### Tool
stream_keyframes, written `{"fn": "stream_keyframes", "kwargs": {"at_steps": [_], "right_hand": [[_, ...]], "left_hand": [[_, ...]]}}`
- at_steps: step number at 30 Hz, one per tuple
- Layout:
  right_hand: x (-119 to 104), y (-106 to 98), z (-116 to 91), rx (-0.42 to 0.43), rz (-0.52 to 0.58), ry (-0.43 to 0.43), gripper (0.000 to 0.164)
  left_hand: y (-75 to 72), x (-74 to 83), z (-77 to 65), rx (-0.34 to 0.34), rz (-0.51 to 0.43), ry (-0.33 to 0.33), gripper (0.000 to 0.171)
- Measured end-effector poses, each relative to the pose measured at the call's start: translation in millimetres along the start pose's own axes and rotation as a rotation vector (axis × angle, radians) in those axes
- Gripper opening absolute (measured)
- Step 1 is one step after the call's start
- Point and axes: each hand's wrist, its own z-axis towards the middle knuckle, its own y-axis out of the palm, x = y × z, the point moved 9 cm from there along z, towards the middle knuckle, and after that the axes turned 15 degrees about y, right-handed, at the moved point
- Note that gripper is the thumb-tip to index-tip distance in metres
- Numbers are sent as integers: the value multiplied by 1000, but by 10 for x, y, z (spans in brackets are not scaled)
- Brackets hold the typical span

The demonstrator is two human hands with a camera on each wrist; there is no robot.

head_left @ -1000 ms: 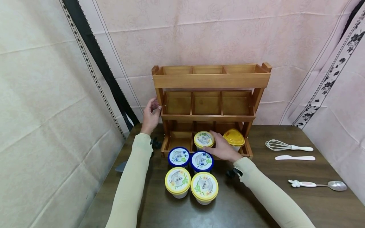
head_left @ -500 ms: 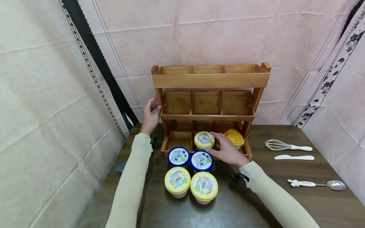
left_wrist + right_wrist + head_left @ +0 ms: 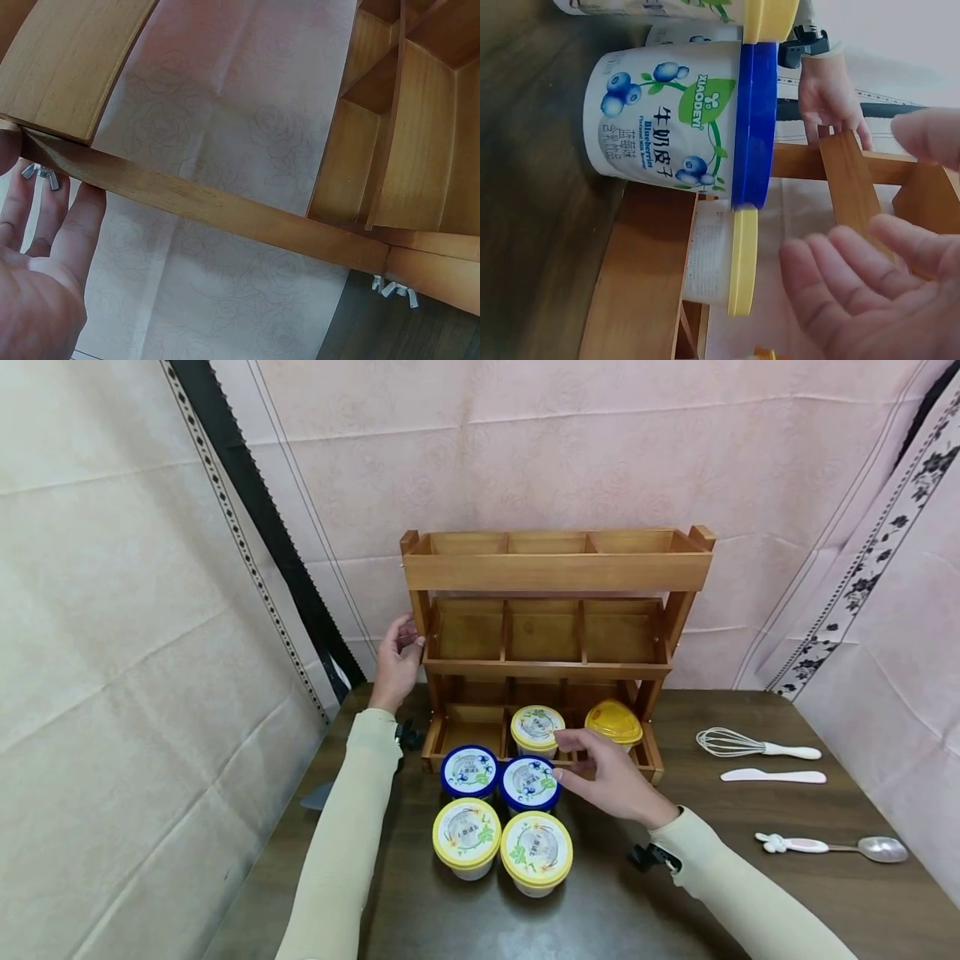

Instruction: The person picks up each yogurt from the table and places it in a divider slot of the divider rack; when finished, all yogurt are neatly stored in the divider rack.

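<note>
A three-tier wooden rack [image 3: 555,575] stands at the back of the table. My left hand [image 3: 397,670] grips its left side post [image 3: 217,210], thumb on one side and fingers on the other. In the bottom tier's middle compartment sits a yellow-lidded cup [image 3: 537,727]; a cup with a domed yellow lid [image 3: 615,722] occupies the right one. My right hand [image 3: 611,781] hovers with relaxed fingers and holds nothing, right of a blue-lidded cup [image 3: 667,120] printed with blueberries. Another blue-lidded cup [image 3: 469,771] stands left of that one.
Two yellow-lidded cups, one at left [image 3: 467,833] and one at right [image 3: 537,850], stand in front of the blue ones. A whisk [image 3: 733,742], a white knife [image 3: 772,775] and a spoon [image 3: 883,849] lie at right. A grey flat blade [image 3: 318,797] shows beside the left sleeve.
My right hand has let go of the yellow-lidded cup in the middle compartment and drawn back toward the right and front. The left hand stays on the rack.
</note>
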Motion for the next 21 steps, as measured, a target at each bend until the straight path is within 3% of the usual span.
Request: {"fn": "stream_keyframes", "kwargs": {"at_steps": [12, 21], "right_hand": [[94, -5, -296, -52, 18, -34, 56], [167, 195, -484, -104, 72, -45, 56]], "left_hand": [[8, -3, 16, 7, -21, 11, 44], [2, -17, 2, 3, -7, 3, 44]]}}
